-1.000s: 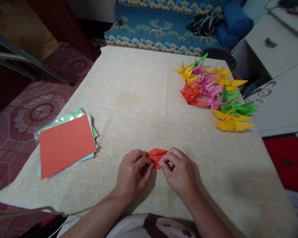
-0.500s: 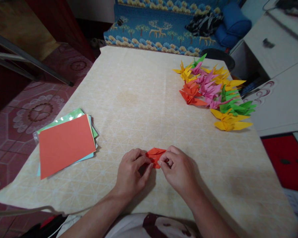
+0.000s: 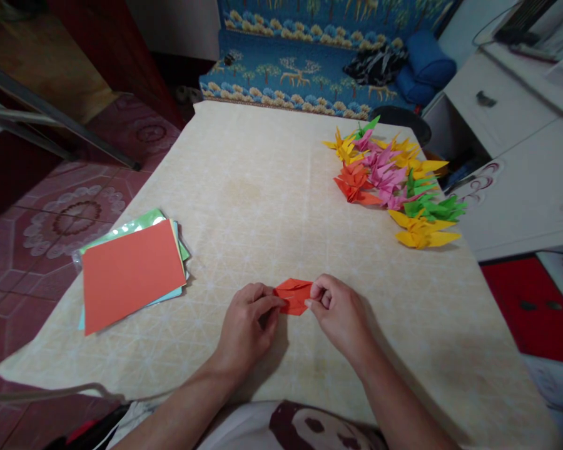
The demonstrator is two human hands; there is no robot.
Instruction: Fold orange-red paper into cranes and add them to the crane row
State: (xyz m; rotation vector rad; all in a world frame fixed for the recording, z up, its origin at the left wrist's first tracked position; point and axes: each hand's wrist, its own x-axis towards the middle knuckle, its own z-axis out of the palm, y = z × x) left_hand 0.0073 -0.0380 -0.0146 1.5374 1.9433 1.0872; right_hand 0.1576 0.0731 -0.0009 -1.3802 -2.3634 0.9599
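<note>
- Head view: the folded orange paper [image 3: 294,301] lies at the near part of the worktop [image 3: 258,240], between the two hands, creased flaps facing up.
- Left hand [image 3: 246,322]: curled, its fingers [image 3: 266,304] bent over the left end of the folded orange paper and touching it; I cannot tell whether the thumb pinches from below.
- Right hand [image 3: 341,312]: thumb and forefinger drawn nearly together, pinching the right end of the same piece, the other fingers tucked in.
- Left side: a stack of coloured sheets [image 3: 134,276], orange on top, overlaps a shiny green packet [image 3: 152,219].
- Far right: a cluster of paper cranes [image 3: 385,181] in yellow, pink, green and orange, well apart from both hands.
- Beyond the far edge: a blue patterned cover [image 3: 272,78].
</note>
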